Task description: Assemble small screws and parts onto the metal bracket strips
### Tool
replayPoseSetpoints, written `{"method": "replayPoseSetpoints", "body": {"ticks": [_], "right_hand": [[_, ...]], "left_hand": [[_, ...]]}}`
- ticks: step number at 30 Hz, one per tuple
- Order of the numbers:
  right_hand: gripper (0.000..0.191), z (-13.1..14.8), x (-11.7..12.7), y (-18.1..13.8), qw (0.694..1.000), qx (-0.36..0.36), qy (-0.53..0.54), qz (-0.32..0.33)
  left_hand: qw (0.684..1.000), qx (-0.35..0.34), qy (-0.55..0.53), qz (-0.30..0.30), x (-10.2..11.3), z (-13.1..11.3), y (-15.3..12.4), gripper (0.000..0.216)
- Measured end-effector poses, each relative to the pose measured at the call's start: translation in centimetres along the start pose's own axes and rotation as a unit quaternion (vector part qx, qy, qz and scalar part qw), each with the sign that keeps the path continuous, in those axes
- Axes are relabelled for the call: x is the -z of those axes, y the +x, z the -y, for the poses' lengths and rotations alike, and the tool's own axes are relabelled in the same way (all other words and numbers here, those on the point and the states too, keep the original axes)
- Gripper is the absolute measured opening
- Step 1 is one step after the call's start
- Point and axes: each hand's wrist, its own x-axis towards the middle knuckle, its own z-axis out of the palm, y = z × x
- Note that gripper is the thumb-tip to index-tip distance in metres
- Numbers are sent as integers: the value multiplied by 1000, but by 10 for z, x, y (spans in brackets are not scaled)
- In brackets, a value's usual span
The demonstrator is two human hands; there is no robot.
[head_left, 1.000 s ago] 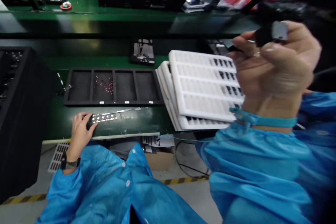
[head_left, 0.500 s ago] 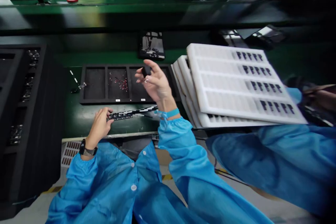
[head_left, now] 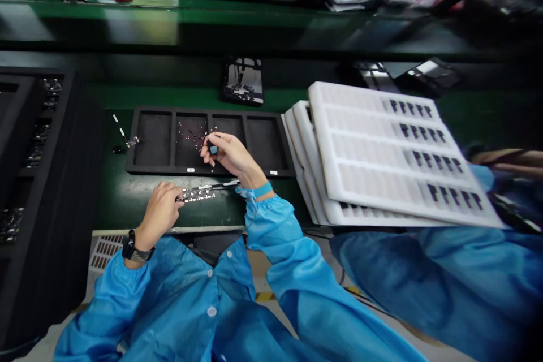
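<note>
My left hand point(head_left: 159, 212) is closed on the left end of a narrow circuit board strip point(head_left: 200, 193), held near the bench's front edge. A thin black-and-white strip point(head_left: 227, 184) runs from the board toward my right wrist; whether the two are joined I cannot tell. My right hand point(head_left: 232, 155) is curled around a small dark piece with a blue-grey face point(head_left: 212, 149), its exact kind unclear. It hovers over a black foam tray point(head_left: 155, 138) with compartments. Tiny red and pale parts point(head_left: 190, 134) lie scattered in the compartment beside my right fingertips.
White foam trays point(head_left: 373, 147) with rows of black parts are stacked at the right, near a co-worker's blue sleeve point(head_left: 424, 271). Black trays of boards point(head_left: 40, 141) rise at the left. A small board point(head_left: 133, 141) and a dark glossy device point(head_left: 242, 80) lie on the bench.
My right hand has come down and left, from raised above the tray to close over the small red parts. My left hand still holds the board, which now shows its face more.
</note>
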Motion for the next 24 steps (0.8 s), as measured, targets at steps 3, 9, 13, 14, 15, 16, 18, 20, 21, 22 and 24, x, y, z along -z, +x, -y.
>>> {"method": "replayPoseSetpoints", "body": {"ticks": [3,9,13,14,15,16,18,20,21,22,24], "right_hand": [[41,-2,-3,-3,1000,5,10,11],[42,-4,-6,-7,1000,17,-13,21],[39,-5,-5,-8,999,28,-43,9],[37,-5,-5,-8,998,29,-52,10],[33,-5,-4,-9,998,31,-60,12],[29,-5,-4,-9,997,34,-66,14],[23,-5,-3,-10,996,42,-74,22],[23,-5,-2,-10,995,50,-76,35],[24,-6,-1,-10,995,52,-76,44],[25,-6,-1,-10,994,54,-76,53],[25,-8,-1,-9,993,54,-82,66]], "left_hand": [[999,7,-33,6,6,2,1,22],[974,26,-225,-1,28,14,-1,12],[936,55,-335,-91,42,6,3,17],[925,56,-360,-105,46,0,5,17],[915,56,-383,-116,51,-5,7,16],[905,55,-403,-127,57,-11,10,16],[887,46,-435,-151,68,-21,16,17],[877,35,-449,-168,80,-28,25,27],[877,31,-446,-174,84,-30,30,30],[884,28,-434,-174,87,-30,35,29],[907,30,-388,-158,89,-29,47,17]]}}
